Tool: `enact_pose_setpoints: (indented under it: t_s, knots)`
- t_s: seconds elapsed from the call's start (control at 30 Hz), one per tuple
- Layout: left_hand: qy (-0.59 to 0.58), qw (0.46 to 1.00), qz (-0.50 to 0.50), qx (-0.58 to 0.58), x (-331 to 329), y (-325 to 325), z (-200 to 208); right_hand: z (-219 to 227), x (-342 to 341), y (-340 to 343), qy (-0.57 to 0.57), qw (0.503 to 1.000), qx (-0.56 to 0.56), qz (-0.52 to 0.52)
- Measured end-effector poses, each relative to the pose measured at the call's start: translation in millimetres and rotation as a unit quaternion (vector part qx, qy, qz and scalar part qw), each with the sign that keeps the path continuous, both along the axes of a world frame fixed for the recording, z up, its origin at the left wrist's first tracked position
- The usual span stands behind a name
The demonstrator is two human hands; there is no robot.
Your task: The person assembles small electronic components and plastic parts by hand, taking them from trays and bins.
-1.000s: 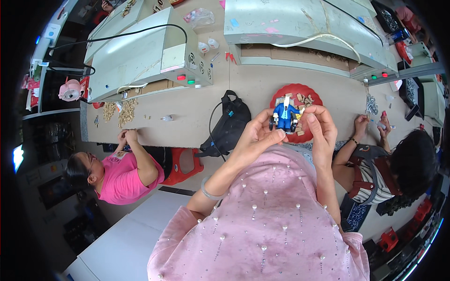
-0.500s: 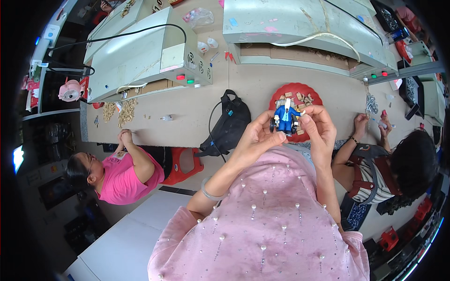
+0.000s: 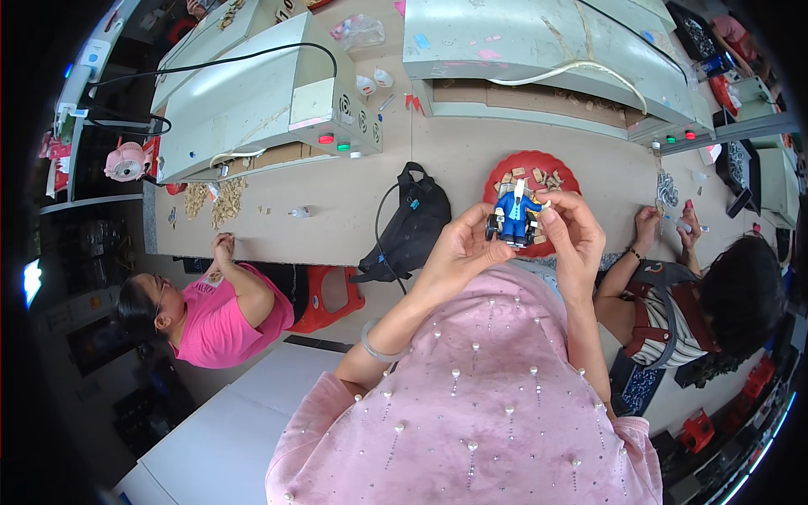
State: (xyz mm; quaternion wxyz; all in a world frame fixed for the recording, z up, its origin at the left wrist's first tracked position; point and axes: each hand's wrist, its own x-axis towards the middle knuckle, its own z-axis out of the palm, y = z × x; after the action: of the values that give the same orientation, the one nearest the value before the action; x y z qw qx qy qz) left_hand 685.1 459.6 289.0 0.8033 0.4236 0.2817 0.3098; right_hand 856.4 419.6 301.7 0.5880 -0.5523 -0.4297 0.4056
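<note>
A small toy figure in a blue suit, with a white head and black wheel-like parts at its side, is held up in front of me between both hands. My left hand closes on its lower left side, thumb near the feet. The fingers of my right hand pinch the figure's outstretched arm with its pale hand. Behind the figure lies a red scalloped plate with several small tan pieces, partly covered by the toy and my hands.
A black bag lies left of my hands. Two pale machine housings stand across the table, with cables over them. Tan pieces are heaped at the left. A person in pink sits left; another person works at the right.
The toy figure is tilted slightly differently and has shifted a touch to the right. Both hands keep their hold with almost no movement.
</note>
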Motion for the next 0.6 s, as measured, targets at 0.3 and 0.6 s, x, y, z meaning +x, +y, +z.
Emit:
enact_pose_setpoints:
  t_s: [0.3,0.6]
  knots:
    - [0.032,0.999,0.016,0.022,0,-3,4,0,-1,-2,0.063,0.998,-0.021,-0.006]
    - [0.052,0.998,0.008,0.030,1,-4,7,-1,-3,-2,0.079,0.997,-0.021,-0.009]
